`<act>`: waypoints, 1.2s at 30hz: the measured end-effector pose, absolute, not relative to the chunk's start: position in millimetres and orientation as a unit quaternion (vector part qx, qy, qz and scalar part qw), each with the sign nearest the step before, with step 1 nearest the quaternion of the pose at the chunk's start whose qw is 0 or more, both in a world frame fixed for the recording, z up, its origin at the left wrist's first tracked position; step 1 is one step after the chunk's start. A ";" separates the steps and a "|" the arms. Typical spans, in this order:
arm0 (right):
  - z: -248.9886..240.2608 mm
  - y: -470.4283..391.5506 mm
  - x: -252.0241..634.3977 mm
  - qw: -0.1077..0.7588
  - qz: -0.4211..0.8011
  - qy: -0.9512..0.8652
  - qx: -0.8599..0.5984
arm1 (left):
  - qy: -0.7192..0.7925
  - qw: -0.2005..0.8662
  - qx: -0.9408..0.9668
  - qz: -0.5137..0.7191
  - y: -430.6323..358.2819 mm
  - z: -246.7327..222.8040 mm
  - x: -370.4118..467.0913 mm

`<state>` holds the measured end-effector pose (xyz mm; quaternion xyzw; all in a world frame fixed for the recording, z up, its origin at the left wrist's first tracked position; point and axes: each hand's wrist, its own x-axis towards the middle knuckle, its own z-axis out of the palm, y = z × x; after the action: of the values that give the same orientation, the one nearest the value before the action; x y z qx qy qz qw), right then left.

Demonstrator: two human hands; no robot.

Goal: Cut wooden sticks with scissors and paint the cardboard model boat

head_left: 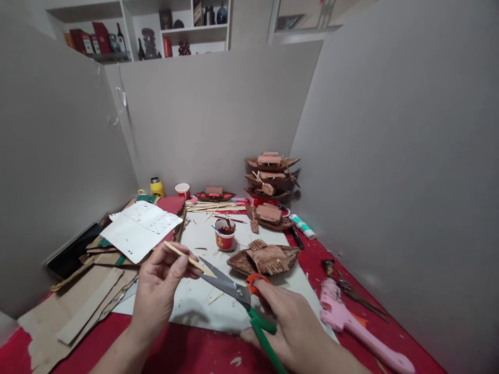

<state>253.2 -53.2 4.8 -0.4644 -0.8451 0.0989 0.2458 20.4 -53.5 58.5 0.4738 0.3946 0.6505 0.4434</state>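
Note:
Between the thumb and fingers of my left hand [166,280] is a thin pale wooden stick [179,251], slanting down to the right. Its lower end lies between the parted blades of a pair of scissors [228,285]. My right hand [288,324] is wrapped round the scissors' handles, one orange and one green. Just beyond the blades, a brown model boat [268,259] with a ribbed roof rests on a white sheet [195,306]. Behind it stands a red paper cup [225,235] with dark brown paint inside.
Stacked model boats [271,176] stand at the back right, near thin sticks [218,206]. A pink glue gun [362,324] and pliers [360,296] lie at right. Cardboard [89,296] and a drawn paper plan [140,223] cover the left side. Grey partitions [210,109] enclose the table.

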 end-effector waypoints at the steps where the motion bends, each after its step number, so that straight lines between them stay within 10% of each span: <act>1: 4.8 -53.2 253.5 0.252 0.090 -0.846 -0.462 | 0.397 0.442 0.471 0.652 -54.0 58.8 20.6; 36: -1.6 -49.0 252.0 0.269 0.055 -0.842 -0.465 | 0.407 0.415 0.477 0.659 -57.1 55.0 22.2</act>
<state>252.0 -49.0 -1.6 -0.4646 -0.8418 0.0554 0.2692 22.2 -57.1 55.0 0.4770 0.4070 0.6593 0.4149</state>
